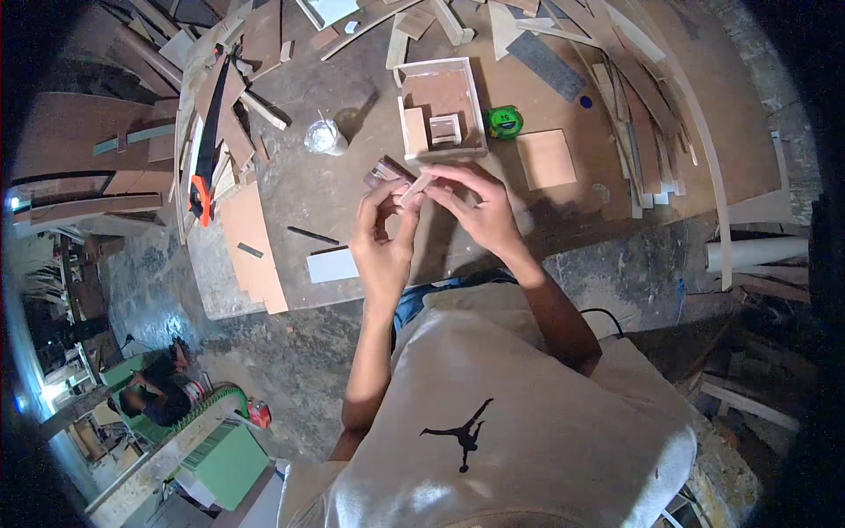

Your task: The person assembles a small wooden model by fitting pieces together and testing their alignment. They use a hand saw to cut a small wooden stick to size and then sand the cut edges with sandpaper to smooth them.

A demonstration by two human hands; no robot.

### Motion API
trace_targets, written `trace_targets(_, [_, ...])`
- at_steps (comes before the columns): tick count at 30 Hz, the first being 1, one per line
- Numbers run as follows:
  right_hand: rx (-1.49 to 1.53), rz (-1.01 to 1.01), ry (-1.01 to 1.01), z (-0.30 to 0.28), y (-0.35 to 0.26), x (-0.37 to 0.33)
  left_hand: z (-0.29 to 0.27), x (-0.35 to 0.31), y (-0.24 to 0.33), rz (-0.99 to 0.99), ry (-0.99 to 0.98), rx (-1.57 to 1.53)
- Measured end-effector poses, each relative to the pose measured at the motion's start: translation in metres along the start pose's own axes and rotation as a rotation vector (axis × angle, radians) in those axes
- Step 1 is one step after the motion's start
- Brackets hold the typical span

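Note:
Between my two hands I hold a small pale wood strip (415, 189), tilted, above the front part of the workbench. My left hand (385, 227) pinches its lower end with thumb and fingers. The fingertips of my right hand (475, 207) close on its upper end. Just beyond the hands stands a small open wooden box (482, 106) with pale walls, a light block and a little square frame inside. A dark brownish piece (385, 169), partly covered by my left fingers, lies beside the box; its kind is unclear.
A green tape measure (504, 122) and a square wood panel (547, 159) lie right of the box. Left are a cup (326, 137), a black pen (312, 235), a white rectangle (333, 266) and an orange-handled saw (201, 198). Wood offcuts crowd both sides. A person (167, 400) sits far left.

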State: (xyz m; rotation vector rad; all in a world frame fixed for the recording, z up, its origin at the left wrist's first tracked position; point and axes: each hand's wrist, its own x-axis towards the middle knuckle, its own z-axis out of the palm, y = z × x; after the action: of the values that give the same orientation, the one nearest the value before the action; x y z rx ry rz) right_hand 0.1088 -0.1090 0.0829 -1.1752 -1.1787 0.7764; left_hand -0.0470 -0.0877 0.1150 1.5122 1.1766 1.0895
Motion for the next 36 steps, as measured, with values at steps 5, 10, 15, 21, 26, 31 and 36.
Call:
trace_targets(5, [-0.258, -0.280, -0.028, 0.006, 0.003, 0.006, -0.013, -0.003, -0.007, 0.043, 0.075, 0.127])
trace_targets(10, [-0.215, -0.341, -0.057, 0.019, 0.009, 0.016, -0.025, -0.002, 0.002, 0.014, 0.078, 0.108])
trace_targets(15, [-0.215, -0.447, -0.117, 0.026, 0.008, 0.027, -0.036, -0.003, -0.003, 0.041, 0.128, 0.110])
trace_targets(21, [-0.185, -0.296, -0.330, 0.025, 0.005, 0.032, -0.044, -0.009, -0.016, 0.026, 0.121, 0.164])
trace_targets(26, [-0.156, -0.245, -0.307, 0.028, 0.020, 0.015, -0.044, -0.017, -0.023, 0.078, 0.091, 0.258])
trace_targets(31, [0.004, 0.000, -0.295, 0.032, 0.029, -0.003, -0.042, -0.023, -0.028, 0.036, 0.108, 0.237])
trace_targets(36, [0.462, 0.385, -0.250, 0.035, 0.043, -0.016, -0.042, -0.028, -0.034, -0.009, 0.084, 0.109])
